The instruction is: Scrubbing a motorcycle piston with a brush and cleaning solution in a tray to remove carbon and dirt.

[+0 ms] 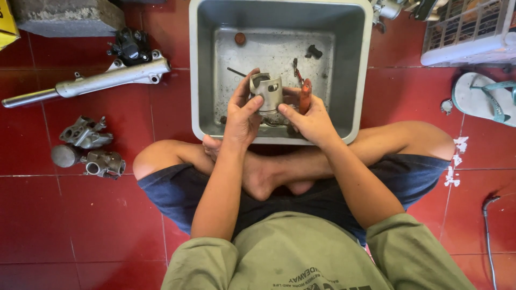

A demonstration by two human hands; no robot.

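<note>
**Piston gripped in both hands above a grey tub**

A person sits cross-legged on a red tile floor (pixel 107 215), holding a metal piston (pixel 267 92) over the near half of a grey tub (pixel 204 80). The left hand (pixel 242 115) closes on the piston's left side, its thumb pressed across the lower skirt and its fingers curled behind the top edge. The right hand (pixel 312 121) meets the piston from the lower right, thumb tip touching its base, while its fingers clamp an orange-handled tool (pixel 305 95) just beside the piston. The piston stands roughly upright in the picture, its long axis running away from the person, with a hollow recess showing near its far end. Which end is the crown cannot be told. On the floor to the left lie a fork leg (pixel 91 81) and several small castings (pixel 88 147); a sandal (pixel 484 96) rests at the right.
</note>
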